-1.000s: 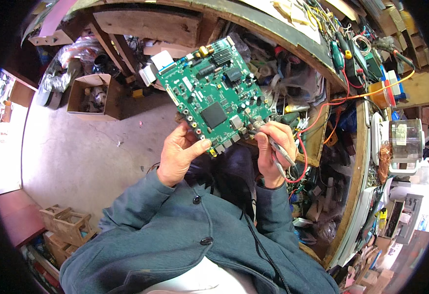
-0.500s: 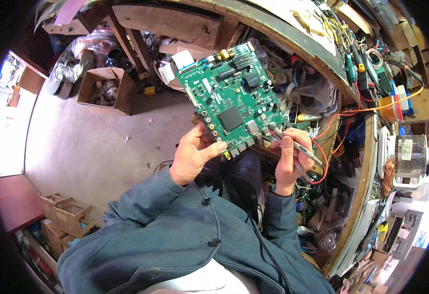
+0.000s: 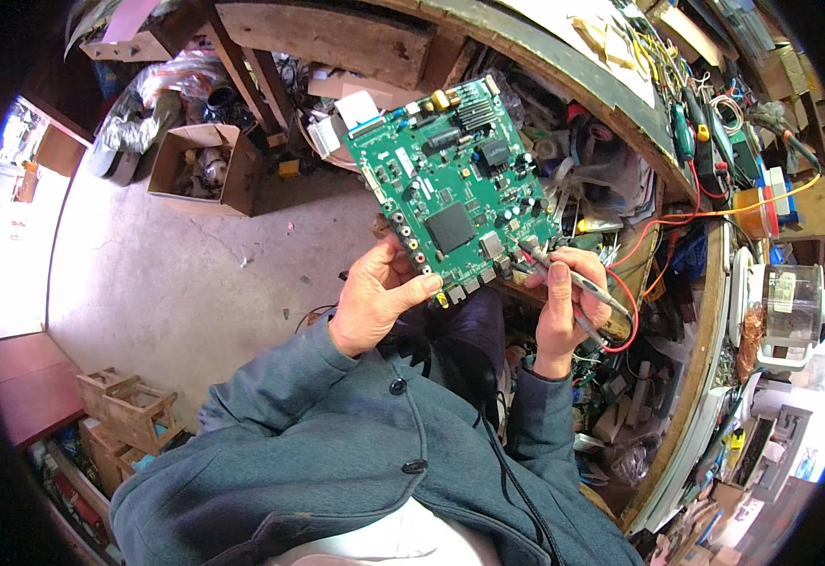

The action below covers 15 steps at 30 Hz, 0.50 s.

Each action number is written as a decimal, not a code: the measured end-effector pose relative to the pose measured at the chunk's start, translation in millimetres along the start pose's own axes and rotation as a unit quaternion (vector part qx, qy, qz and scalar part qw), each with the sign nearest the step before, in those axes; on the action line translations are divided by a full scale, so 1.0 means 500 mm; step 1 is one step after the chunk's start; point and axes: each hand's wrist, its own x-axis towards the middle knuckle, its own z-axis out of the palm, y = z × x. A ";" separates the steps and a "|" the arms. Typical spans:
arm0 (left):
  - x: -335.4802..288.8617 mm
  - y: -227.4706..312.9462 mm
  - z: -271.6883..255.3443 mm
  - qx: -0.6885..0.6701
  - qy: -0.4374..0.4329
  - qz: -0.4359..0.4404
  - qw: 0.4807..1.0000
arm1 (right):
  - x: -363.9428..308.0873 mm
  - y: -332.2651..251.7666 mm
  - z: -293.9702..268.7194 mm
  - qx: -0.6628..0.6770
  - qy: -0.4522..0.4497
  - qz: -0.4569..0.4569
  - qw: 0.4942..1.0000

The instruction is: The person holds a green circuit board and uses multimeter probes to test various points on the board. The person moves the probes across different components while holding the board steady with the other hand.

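A green circuit board [image 3: 411, 179] is held up in front of me, tilted, with a dark square chip [image 3: 450, 227] near its middle and a row of round sockets along its left edge. My left hand [image 3: 370, 300] grips its lower left corner, thumb on top and fingers partly hidden underneath. In my right hand [image 3: 568, 307] are grey pen-like test probes [image 3: 594, 289], seemingly two, pinched between thumb and fingers. Their tips reach the board's lower right edge; whether they touch it, I cannot tell. A red wire [image 3: 635, 311] runs from the probes toward the bench.
A cluttered wooden bench [image 3: 610, 118] curves round the far and right sides, with tools and cables on it. An open cardboard box [image 3: 203, 170] stands on the concrete floor [image 3: 163, 269] at left. Wooden crates [image 3: 130, 410] stand lower left. A clear container [image 3: 792, 307] is at right.
The board has shifted slightly to the right. My right hand and the probes have moved slightly right with it, and my left hand keeps its grip.
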 end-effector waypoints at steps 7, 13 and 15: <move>-0.003 0.002 -0.002 0.005 0.021 -0.027 0.999 | 0.002 -0.004 0.003 0.006 0.002 0.007 1.000; -0.001 -0.001 -0.003 -0.003 0.006 -0.006 1.000 | 0.002 -0.006 0.005 0.017 0.006 0.013 1.000; -0.001 0.000 -0.001 -0.004 0.007 -0.005 1.000 | 0.002 -0.002 0.001 0.008 -0.004 0.008 1.000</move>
